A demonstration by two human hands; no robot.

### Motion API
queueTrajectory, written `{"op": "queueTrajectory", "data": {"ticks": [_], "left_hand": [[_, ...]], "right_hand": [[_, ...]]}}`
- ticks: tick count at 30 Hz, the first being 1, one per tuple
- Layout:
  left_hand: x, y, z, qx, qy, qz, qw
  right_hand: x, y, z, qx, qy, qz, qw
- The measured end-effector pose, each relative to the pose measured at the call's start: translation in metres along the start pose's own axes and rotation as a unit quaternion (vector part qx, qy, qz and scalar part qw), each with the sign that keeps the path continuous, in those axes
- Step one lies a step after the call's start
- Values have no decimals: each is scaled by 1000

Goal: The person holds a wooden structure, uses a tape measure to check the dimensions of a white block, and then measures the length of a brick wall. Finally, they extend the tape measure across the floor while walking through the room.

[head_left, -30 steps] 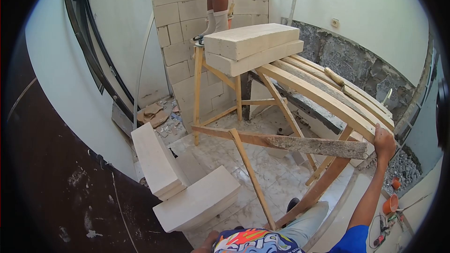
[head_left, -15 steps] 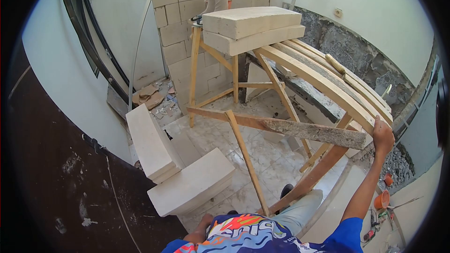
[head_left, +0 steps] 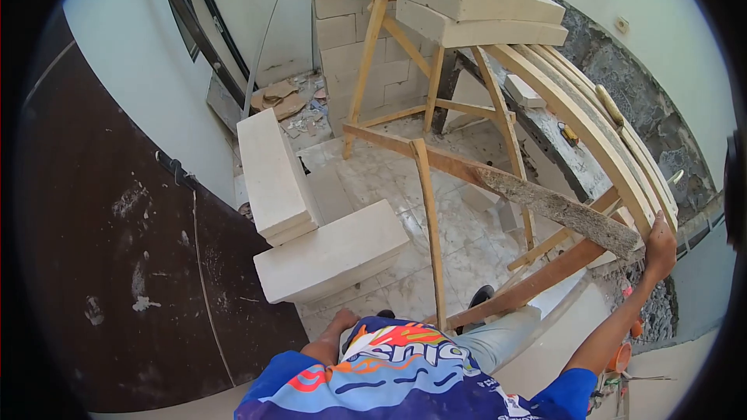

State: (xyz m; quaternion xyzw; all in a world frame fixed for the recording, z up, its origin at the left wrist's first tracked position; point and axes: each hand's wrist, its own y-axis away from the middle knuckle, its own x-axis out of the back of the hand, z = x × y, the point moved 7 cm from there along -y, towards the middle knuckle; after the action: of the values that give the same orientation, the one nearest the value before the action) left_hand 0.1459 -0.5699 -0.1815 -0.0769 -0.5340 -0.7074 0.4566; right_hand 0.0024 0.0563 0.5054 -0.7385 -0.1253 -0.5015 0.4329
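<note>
My right hand point(head_left: 661, 250) is closed around the near end of a wooden plank point(head_left: 572, 109), one of several planks side by side on a wooden trestle point(head_left: 433, 93). My left hand point(head_left: 344, 320) hangs low beside my shirt, its fingers mostly hidden, above the floor near the white blocks. Just left of my right hand, a rough board point(head_left: 537, 201) slants across the trestle frame at the near end. Two white blocks point(head_left: 481, 12) lie stacked at the planks' far end.
More white blocks point(head_left: 334, 253) lie on the tiled floor point(head_left: 381, 187) to the left. A narrow wooden leg point(head_left: 430, 233) stands in front of me. A dark brown panel point(head_left: 132, 225) fills the left side. Rubble point(head_left: 292, 105) lies by a block wall point(head_left: 338, 31); a person's legs show behind it.
My view has shifted, so the trestle and planks appear higher and further right. My right hand stays on the plank end. The left hand stays low by my body.
</note>
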Motion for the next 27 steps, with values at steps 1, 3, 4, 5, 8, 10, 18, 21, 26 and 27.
{"op": "queueTrajectory", "data": {"ticks": [1, 3, 4, 5, 8, 10, 18, 21, 26, 27], "left_hand": [[-5, 1, -2, 2, -11, -9, 1000], [-5, 7, -4, 15, 17, 10, 1000], [-2, 10, -4, 24, 33, 20, 999], [-1, 14, -1, 29, 33, 20, 999], [-5, 18, -1, 49, 38, 4, 998], [-3, 24, -1, 55, 39, -3, 998], [-9, 27, -5, 36, 20, -42, 998], [1, 40, -3, 50, 43, -35, 997], [1, 23, 1, 11, 16, -24, 1000], [11, 31, 12, 2, 17, -22, 1000]], "right_hand": [[1, 0, -1, -1, 2, -3, 1000], [-1, 2, 3, 3, -1, -7, 1000], [-7, -2, 8, 10, -8, -5, 1000], [-12, -8, 10, 19, -16, -4, 1000], [-24, -19, 16, 30, -33, -45, 998], [-34, -28, 18, 62, -50, -24, 997], [-9, -7, 15, -14, 7, -20, 1000], [-13, -8, 7, -1, -9, -15, 1000], [-15, -12, 17, -2, 6, 0, 1000], [-12, -7, 12, 11, -18, 17, 1000]]}}
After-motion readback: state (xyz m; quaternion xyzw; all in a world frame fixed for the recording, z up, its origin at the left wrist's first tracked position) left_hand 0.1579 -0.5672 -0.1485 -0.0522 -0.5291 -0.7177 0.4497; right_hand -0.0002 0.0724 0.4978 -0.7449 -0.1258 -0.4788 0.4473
